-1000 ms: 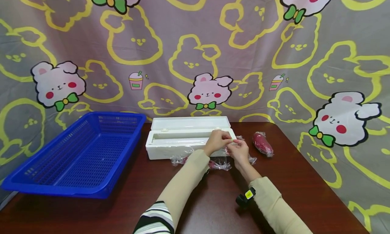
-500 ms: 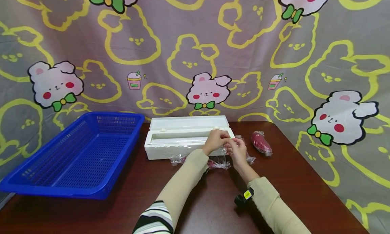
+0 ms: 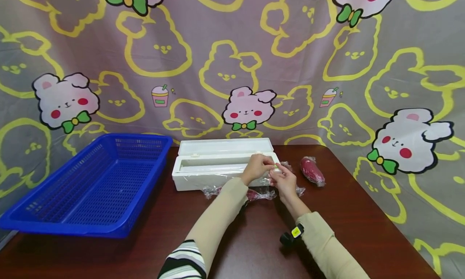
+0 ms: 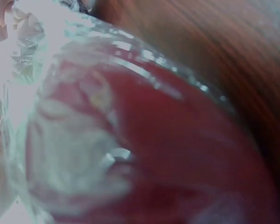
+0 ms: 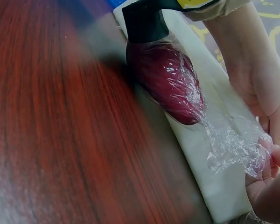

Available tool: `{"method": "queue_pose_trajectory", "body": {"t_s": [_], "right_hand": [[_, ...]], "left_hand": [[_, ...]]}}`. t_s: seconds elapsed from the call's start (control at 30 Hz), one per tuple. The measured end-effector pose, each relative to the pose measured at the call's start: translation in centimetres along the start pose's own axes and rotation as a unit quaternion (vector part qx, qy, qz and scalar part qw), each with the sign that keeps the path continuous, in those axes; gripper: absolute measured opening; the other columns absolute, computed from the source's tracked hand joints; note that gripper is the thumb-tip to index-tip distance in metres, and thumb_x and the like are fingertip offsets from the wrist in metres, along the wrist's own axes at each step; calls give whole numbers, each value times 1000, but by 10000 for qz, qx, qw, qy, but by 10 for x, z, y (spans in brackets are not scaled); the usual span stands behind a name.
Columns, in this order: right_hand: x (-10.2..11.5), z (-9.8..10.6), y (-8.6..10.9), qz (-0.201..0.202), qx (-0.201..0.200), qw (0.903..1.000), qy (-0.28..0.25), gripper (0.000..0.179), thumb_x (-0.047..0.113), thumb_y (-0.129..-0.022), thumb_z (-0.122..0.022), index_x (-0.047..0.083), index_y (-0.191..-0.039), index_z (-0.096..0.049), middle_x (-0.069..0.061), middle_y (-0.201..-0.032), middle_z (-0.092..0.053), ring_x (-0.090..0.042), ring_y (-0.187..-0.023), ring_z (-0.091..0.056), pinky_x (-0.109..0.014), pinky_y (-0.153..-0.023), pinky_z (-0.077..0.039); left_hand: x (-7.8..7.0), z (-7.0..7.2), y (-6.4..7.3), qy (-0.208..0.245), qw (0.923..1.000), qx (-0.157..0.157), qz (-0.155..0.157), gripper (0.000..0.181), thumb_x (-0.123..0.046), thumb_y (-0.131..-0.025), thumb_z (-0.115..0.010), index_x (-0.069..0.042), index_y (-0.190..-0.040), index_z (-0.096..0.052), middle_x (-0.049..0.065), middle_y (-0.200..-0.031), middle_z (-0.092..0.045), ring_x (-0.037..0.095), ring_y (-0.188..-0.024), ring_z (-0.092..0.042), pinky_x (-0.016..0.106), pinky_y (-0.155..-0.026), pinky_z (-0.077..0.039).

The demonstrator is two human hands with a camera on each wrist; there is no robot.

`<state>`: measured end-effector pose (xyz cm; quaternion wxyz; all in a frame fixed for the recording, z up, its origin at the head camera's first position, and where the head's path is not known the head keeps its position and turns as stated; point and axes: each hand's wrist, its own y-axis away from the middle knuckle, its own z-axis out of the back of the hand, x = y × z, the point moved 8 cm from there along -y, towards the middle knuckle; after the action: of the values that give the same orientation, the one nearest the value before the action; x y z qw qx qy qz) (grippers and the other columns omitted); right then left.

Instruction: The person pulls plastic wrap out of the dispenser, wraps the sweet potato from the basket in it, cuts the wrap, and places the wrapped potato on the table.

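Observation:
In the head view my left hand (image 3: 257,168) and right hand (image 3: 285,182) meet at the right end of a white cling film box (image 3: 203,181). Their fingertips pinch the gathered end of the cling film (image 5: 245,149); a small green spot (image 3: 276,167) shows between them. The film wraps a dark red, oblong vegetable (image 5: 170,81), its kind unclear. It lies before the box, partly hidden by my left forearm in the head view and by a black wrist camera in the right wrist view. It fills much of the left wrist view, blurred.
A second film-wrapped dark red vegetable (image 3: 312,171) lies at the right of the brown table (image 3: 345,230). At the left stands a blue perforated basket (image 3: 109,190). The box's lid (image 3: 225,145) stands raised at the back, before a patterned cloth (image 3: 203,28).
My hands stay together at the box's right end, and their fingers shift slightly around the film's end. The right fingertips have moved a little; the box, basket and second vegetable keep their places.

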<state>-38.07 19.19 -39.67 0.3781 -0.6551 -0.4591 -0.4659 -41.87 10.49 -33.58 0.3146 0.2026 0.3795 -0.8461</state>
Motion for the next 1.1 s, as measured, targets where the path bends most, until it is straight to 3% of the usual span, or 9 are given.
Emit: {"method": "queue_pose_trajectory", "body": {"t_s": [0.2,0.37,0.47,0.6,0.77,0.9,1.1], "right_hand": [[1,3,-3,-72,5,9998,203,43,-12,-82,-53,-12,-124,-43,5,-55,-58,-5,-43,-52,-17,-41,-43],[6,2,-5,-40,276,9983,505,43,-11,-84,-52,-12,-126,-41,4,-54,-56,-4,-41,-49,-16,-40,-41],[7,2,-7,40,440,9954,854,41,-10,-84,-53,-13,-123,-43,2,-56,-54,-4,-40,-47,-16,-40,-40],[6,2,-9,296,638,9886,1332,33,-5,-83,-57,-12,-114,-52,-4,-57,-54,-6,-41,-48,-18,-38,-41],[6,4,-13,445,717,9866,1397,25,-1,-81,-62,-8,-104,-56,-8,-57,-55,-10,-40,-50,-21,-37,-42],[8,3,-10,111,496,9822,1810,26,-5,-82,-57,-11,-107,-53,-6,-56,-55,-8,-39,-49,-21,-37,-43],[8,0,-6,-156,460,9783,2013,26,-5,-83,-57,-10,-109,-53,-4,-56,-56,-8,-39,-50,-21,-38,-44]], "left_hand": [[-1,2,0,-454,9988,173,-38,7,-8,-78,-67,-2,-82,-70,5,-78,-67,13,-72,-59,18,-67,-42],[-2,7,3,-1158,9931,211,-8,9,-14,-79,-67,-8,-83,-71,1,-79,-65,13,-75,-57,21,-69,-42],[0,7,5,-1217,9922,269,41,9,-16,-80,-66,-9,-83,-71,0,-79,-65,13,-76,-57,22,-69,-42],[7,8,7,-1291,9901,391,385,11,-20,-80,-66,-10,-78,-70,-3,-75,-64,10,-70,-55,21,-64,-41],[9,11,8,-1597,9830,471,780,14,-27,-80,-66,-13,-77,-69,-5,-74,-64,9,-66,-54,22,-59,-40],[7,14,10,-1708,9814,457,742,14,-28,-79,-67,-15,-76,-69,-6,-73,-63,8,-65,-54,21,-58,-40],[2,16,16,-1845,9810,360,472,14,-26,-80,-67,-12,-79,-69,-3,-77,-64,11,-70,-56,22,-63,-42]]}}
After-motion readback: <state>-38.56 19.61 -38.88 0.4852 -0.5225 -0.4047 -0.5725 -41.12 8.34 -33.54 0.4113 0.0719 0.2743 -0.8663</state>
